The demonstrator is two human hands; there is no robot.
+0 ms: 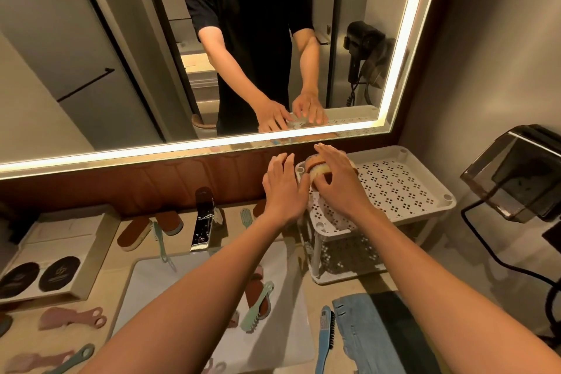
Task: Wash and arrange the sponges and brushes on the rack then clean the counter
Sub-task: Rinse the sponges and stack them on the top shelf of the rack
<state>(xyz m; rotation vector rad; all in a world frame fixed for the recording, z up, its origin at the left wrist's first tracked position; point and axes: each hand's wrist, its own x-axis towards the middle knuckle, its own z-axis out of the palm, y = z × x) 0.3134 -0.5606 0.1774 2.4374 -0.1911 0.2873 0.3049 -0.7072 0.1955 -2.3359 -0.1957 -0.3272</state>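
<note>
I'm working in a bathroom: a backlit mirror (121,39) spans the wall above a stone counter (121,255), where a chrome tap (202,228) stands over a sunken basin (170,282). A corded hair dryer (513,173) hangs on the right-hand wall.

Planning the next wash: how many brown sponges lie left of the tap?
2: one sponge beside the box, another sponge nearer the tap. None look hidden there.
</note>
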